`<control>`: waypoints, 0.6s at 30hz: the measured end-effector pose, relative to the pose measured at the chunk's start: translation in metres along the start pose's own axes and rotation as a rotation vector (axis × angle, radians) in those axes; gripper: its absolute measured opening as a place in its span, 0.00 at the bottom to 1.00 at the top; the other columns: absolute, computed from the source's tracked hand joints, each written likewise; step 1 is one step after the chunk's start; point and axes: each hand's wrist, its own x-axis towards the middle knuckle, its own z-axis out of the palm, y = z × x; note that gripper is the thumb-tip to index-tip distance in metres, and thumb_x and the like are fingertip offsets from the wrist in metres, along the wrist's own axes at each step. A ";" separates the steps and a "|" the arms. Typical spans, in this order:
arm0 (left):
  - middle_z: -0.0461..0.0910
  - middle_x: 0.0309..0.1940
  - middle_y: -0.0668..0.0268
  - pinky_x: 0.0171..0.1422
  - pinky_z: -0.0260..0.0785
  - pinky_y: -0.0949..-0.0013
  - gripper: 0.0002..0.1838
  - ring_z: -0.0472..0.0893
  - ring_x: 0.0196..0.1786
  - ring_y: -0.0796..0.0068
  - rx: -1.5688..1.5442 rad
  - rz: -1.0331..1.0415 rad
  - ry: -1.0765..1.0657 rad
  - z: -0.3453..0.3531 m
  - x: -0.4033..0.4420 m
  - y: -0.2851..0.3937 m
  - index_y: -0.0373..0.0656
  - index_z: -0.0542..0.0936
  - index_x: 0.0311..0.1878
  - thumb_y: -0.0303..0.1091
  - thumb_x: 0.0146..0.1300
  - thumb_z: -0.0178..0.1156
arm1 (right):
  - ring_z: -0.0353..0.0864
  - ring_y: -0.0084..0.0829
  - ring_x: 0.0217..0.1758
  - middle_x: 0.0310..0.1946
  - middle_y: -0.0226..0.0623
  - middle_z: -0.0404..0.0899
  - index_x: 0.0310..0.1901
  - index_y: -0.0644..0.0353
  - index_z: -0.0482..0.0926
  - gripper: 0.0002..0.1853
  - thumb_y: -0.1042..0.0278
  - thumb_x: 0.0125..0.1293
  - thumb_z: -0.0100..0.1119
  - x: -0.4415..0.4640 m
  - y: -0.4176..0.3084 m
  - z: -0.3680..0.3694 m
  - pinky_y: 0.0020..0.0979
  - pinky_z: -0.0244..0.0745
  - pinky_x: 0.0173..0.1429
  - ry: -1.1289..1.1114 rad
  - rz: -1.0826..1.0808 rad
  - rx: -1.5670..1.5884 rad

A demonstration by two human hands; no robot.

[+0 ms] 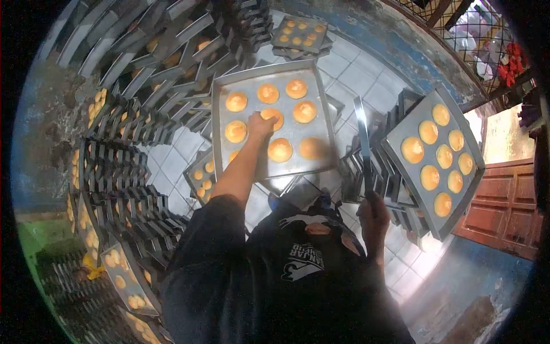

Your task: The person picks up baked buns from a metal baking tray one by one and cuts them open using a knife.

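Observation:
A metal tray [291, 167] with round golden buns in rows lies before me. My left hand [262, 123] is on the middle bun [273, 118], its fingers closed around the bun's near left side. At the right, my right hand [373, 215] is wrapped round the dark handle of a long knife [363, 132], whose blade points up and away, beside the tray. The knife touches no bun. Part of the tray's lower left is hidden behind my left forearm.
Tall stacks of trays [123, 123] with buns line the left side. A tilted tray of buns [421, 178] tops a stack at the right. Further trays [299, 35] stand at the back on the tiled floor [375, 94]. A wooden door [498, 198] is far right.

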 end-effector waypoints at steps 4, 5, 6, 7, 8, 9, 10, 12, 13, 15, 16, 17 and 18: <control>0.79 0.54 0.44 0.63 0.74 0.55 0.46 0.81 0.58 0.52 -0.261 0.145 0.099 -0.012 -0.046 0.019 0.27 0.69 0.61 0.45 0.45 0.80 | 0.79 0.24 0.32 0.31 0.32 0.79 0.52 0.62 0.80 0.11 0.68 0.72 0.56 0.027 0.003 0.015 0.28 0.73 0.37 -0.069 -0.092 -0.212; 0.77 0.54 0.47 0.64 0.73 0.58 0.48 0.79 0.60 0.57 -0.423 0.031 0.015 -0.020 -0.055 0.031 0.30 0.64 0.66 0.39 0.46 0.80 | 0.79 0.24 0.32 0.31 0.32 0.79 0.52 0.62 0.80 0.11 0.68 0.72 0.56 0.033 0.001 0.018 0.28 0.73 0.37 -0.076 -0.102 -0.211; 0.77 0.54 0.47 0.64 0.73 0.58 0.48 0.79 0.60 0.57 -0.429 0.031 0.025 -0.011 -0.050 0.027 0.30 0.64 0.66 0.39 0.46 0.80 | 0.79 0.26 0.33 0.32 0.33 0.80 0.55 0.62 0.78 0.14 0.66 0.73 0.57 0.039 -0.002 0.022 0.30 0.74 0.39 -0.124 -0.149 -0.221; 0.77 0.55 0.47 0.63 0.73 0.59 0.46 0.79 0.59 0.56 -0.535 0.032 0.074 0.007 -0.037 0.013 0.30 0.64 0.66 0.38 0.48 0.79 | 0.80 0.29 0.34 0.33 0.33 0.81 0.59 0.61 0.77 0.16 0.64 0.74 0.57 0.044 -0.006 0.026 0.32 0.75 0.41 -0.175 -0.196 -0.234; 0.77 0.55 0.48 0.62 0.74 0.60 0.45 0.79 0.59 0.55 -0.641 0.028 0.128 0.017 -0.031 0.007 0.31 0.64 0.67 0.36 0.50 0.78 | 0.80 0.31 0.35 0.34 0.34 0.82 0.62 0.60 0.76 0.19 0.62 0.74 0.57 0.048 -0.011 0.031 0.33 0.76 0.43 -0.233 -0.244 -0.250; 0.76 0.57 0.50 0.62 0.76 0.59 0.38 0.80 0.58 0.56 -0.783 -0.010 0.107 0.017 -0.034 0.013 0.33 0.64 0.68 0.30 0.57 0.72 | 0.80 0.31 0.35 0.34 0.34 0.82 0.62 0.60 0.76 0.19 0.62 0.74 0.57 0.052 -0.018 0.036 0.33 0.76 0.43 -0.256 -0.255 -0.259; 0.76 0.57 0.50 0.62 0.76 0.59 0.38 0.80 0.58 0.56 -0.794 -0.024 0.133 0.009 -0.041 0.022 0.33 0.64 0.68 0.30 0.57 0.72 | 0.79 0.27 0.34 0.34 0.31 0.81 0.62 0.61 0.76 0.19 0.64 0.75 0.57 0.055 -0.027 0.041 0.31 0.75 0.41 -0.285 -0.268 -0.131; 0.76 0.58 0.52 0.60 0.79 0.55 0.33 0.81 0.59 0.57 -1.411 -0.037 -0.094 -0.009 -0.050 0.034 0.34 0.63 0.68 0.25 0.62 0.66 | 0.78 0.23 0.34 0.34 0.28 0.80 0.62 0.62 0.75 0.18 0.65 0.75 0.57 0.060 -0.037 0.052 0.28 0.74 0.40 -0.342 -0.288 -0.009; 0.77 0.58 0.53 0.58 0.82 0.52 0.30 0.81 0.59 0.57 -1.527 -0.074 -0.135 -0.016 -0.051 0.030 0.35 0.63 0.69 0.21 0.64 0.61 | 0.76 0.19 0.33 0.34 0.26 0.79 0.62 0.63 0.76 0.18 0.66 0.75 0.58 0.062 -0.038 0.056 0.25 0.72 0.38 -0.334 -0.168 0.119; 0.75 0.60 0.52 0.61 0.80 0.51 0.29 0.80 0.61 0.55 -1.524 -0.074 -0.090 -0.022 -0.056 0.023 0.36 0.62 0.69 0.22 0.67 0.60 | 0.72 0.12 0.30 0.32 0.22 0.77 0.62 0.63 0.76 0.18 0.67 0.75 0.58 0.068 -0.028 0.067 0.19 0.67 0.33 -0.289 -0.112 0.269; 0.74 0.62 0.52 0.64 0.79 0.50 0.28 0.79 0.63 0.54 -1.515 -0.074 -0.072 -0.025 -0.058 0.020 0.37 0.61 0.70 0.23 0.69 0.58 | 0.72 0.12 0.30 0.32 0.22 0.77 0.62 0.63 0.76 0.18 0.67 0.75 0.58 0.070 -0.021 0.070 0.19 0.67 0.33 -0.308 -0.114 0.263; 0.74 0.62 0.51 0.66 0.77 0.51 0.28 0.79 0.63 0.54 -1.567 -0.092 -0.062 -0.028 -0.059 0.018 0.37 0.61 0.70 0.24 0.70 0.58 | 0.71 0.13 0.29 0.31 0.22 0.77 0.62 0.63 0.76 0.18 0.66 0.74 0.59 0.071 -0.016 0.070 0.19 0.66 0.32 -0.367 -0.077 0.298; 0.74 0.62 0.51 0.66 0.77 0.51 0.28 0.79 0.63 0.54 -1.573 -0.100 -0.058 -0.031 -0.056 0.014 0.37 0.61 0.70 0.24 0.70 0.58 | 0.71 0.13 0.28 0.31 0.22 0.77 0.62 0.63 0.76 0.18 0.66 0.74 0.59 0.070 -0.013 0.069 0.19 0.65 0.30 -0.413 -0.035 0.334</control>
